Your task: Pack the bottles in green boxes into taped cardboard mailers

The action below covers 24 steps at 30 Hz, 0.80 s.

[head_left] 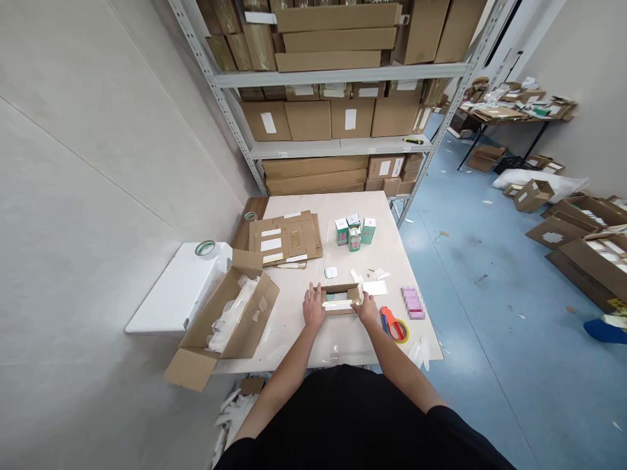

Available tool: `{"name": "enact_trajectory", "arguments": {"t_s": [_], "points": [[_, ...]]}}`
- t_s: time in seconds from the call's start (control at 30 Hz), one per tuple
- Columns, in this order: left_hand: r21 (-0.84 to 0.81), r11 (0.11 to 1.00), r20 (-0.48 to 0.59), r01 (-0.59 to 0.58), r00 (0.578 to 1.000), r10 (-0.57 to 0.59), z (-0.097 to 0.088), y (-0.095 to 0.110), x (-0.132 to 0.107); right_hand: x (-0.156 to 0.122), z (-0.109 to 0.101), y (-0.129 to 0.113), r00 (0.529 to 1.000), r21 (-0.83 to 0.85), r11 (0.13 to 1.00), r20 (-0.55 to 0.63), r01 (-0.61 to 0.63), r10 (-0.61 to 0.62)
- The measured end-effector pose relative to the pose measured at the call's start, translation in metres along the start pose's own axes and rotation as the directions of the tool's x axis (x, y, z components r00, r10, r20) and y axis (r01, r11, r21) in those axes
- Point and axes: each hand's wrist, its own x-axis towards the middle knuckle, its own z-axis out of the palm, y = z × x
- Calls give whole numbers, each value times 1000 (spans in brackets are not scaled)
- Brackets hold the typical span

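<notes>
A small cardboard box (341,313) lies on the table in front of me, its top partly open, with a pale item inside and clear tape along its near side. My left hand (314,308) holds its left end, fingers bent over the edge. At the opposite end, my right hand (367,309) grips the right corner by a flap. Just right of that hand are a red tape dispenser (390,321) and a yellow tape roll (402,331). A white paper label (375,288) lies behind the right hand, and a small white card (332,272) sits behind the box.
Several green-and-white boxes (354,237) stand toward the back of the table (313,346). Flattened cardboard (306,235) is stacked at left. An open carton (255,320) with white plastic bags overlaps the left edge. Pink pieces (414,303) lie at right. A loaded shelf (343,147) stands behind.
</notes>
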Motion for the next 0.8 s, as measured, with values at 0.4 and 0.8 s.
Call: {"name": "enact_trajectory", "arguments": {"t_s": [0.4,0.8], "points": [[164,943,430,-289,882,195,21,9,5,3,1,1,1000,47,999,21,20,-21],[184,881,532,-435,798,283,39,43,7,-3,-36,96,984,158,984,-169,78,-51]]}}
